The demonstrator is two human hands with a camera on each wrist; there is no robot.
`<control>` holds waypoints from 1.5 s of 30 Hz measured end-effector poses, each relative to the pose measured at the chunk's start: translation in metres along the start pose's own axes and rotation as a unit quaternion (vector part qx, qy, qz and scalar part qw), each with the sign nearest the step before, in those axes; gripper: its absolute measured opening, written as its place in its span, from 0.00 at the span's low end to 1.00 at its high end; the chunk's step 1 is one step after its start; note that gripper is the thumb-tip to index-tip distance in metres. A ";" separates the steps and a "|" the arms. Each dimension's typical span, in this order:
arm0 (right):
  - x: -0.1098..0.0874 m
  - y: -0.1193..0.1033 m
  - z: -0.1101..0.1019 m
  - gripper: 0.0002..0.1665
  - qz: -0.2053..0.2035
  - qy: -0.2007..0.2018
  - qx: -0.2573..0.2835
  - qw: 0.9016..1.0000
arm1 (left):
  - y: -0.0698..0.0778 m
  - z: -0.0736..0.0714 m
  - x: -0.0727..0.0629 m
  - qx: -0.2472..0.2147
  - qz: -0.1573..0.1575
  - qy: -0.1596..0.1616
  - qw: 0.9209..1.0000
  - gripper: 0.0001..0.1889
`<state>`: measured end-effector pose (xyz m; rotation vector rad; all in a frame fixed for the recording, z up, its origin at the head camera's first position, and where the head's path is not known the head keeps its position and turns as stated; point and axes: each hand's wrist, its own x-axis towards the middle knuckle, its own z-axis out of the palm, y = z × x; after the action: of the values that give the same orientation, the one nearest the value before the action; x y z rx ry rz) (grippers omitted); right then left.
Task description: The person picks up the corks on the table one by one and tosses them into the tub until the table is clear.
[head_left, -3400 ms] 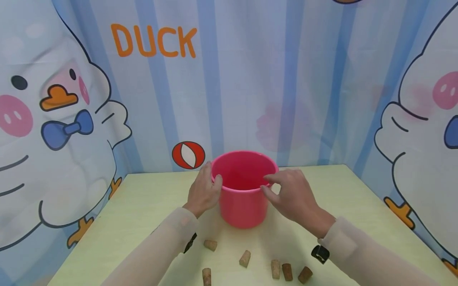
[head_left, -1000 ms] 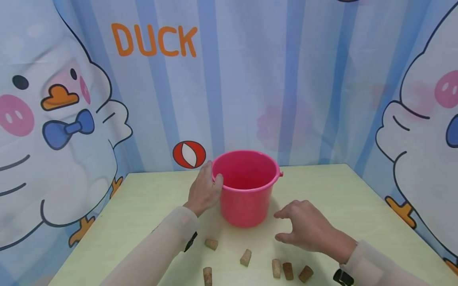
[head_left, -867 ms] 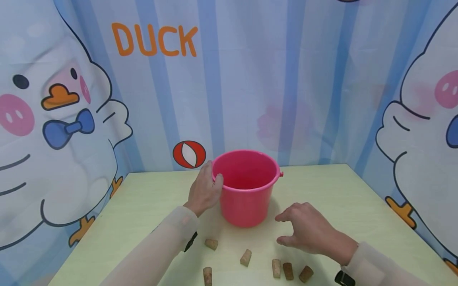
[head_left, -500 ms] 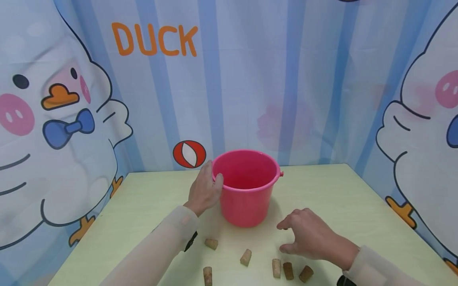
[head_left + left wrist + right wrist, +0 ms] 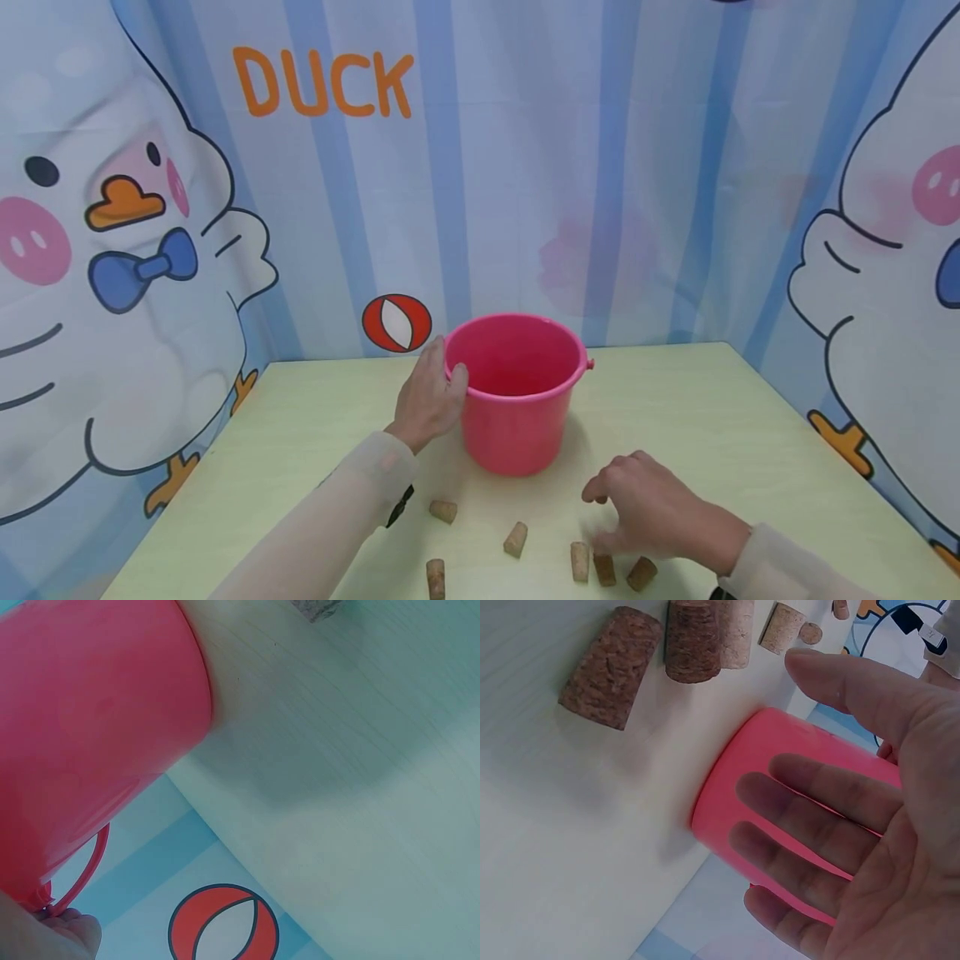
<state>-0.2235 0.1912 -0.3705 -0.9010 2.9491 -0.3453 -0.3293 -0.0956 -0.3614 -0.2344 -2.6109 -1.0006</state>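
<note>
A pink bucket [image 5: 517,433] stands upright on the table, with its inside looking bare. My left hand [image 5: 429,398] grips its left rim; the left wrist view has the fingers [image 5: 79,930] by the red handle [image 5: 90,870]. Lower down, my right hand [image 5: 660,512] hovers palm-down over the front right corks, and its fingers [image 5: 810,817] are loosely extended around nothing. Closest to it lie a pale cork [image 5: 580,563], a dark cork [image 5: 603,572] partly under the thumb in the head view, and another dark cork [image 5: 641,575]. Whether the thumb touches a cork, I cannot tell.
More corks lie apart to the left: one in front of the bucket [image 5: 515,540], one farther left [image 5: 442,512], and one at the front edge of view [image 5: 436,579]. A pale wooden table [image 5: 315,433] meets a duck-printed curtain [image 5: 510,167] behind and at both sides.
My right hand has left the bucket's right rim and come down toward the front right corks, its thumb lowering near the dark cork. My left hand and the bucket have stayed in place.
</note>
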 end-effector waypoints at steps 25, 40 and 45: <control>-0.009 0.001 0.024 0.07 -0.041 -0.033 -0.019 0.998 | -0.001 -0.001 0.001 -0.002 -0.002 -0.002 1.000 0.41; -0.011 0.003 0.037 0.20 -0.093 0.012 -0.050 0.994 | -0.001 0.000 0.001 -0.010 -0.003 -0.006 1.000 0.41; -0.011 0.003 0.036 0.20 -0.101 0.019 -0.052 0.993 | -0.001 -0.001 0.000 -0.010 -0.006 -0.008 1.000 0.41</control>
<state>-0.2125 0.1923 -0.4068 -1.2233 2.9395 -0.2176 -0.3296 -0.0966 -0.3610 -0.2315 -2.6198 -1.0343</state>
